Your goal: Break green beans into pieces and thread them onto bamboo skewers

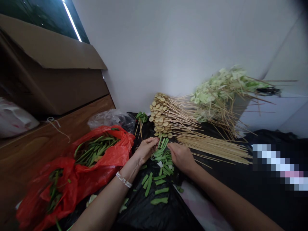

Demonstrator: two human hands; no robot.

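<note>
Cut green bean pieces (164, 143) stand in a small cluster between my two hands. My left hand (147, 149), with a beaded bracelet at its wrist, has its thumb and fingers pinched together at the left side of this cluster. Curled closed, my right hand (181, 156) touches the cluster's right side; what its fingers grip is hidden. More loose bean pieces (161, 191) lie below on a black plastic sheet (141, 216). Just beyond my hands is a stack of skewered round pale slices (159, 114), probably potato, with sticks pointing right.
Bare bamboo skewers (214, 147) lie to the right, below skewered leafy cabbage (221, 85). On the left, a red plastic bag (117, 157) holds whole beans, beside a clear bag (112, 118). Skewered greens (141, 116) lie near the wall. A cardboard box (69, 86) stands behind.
</note>
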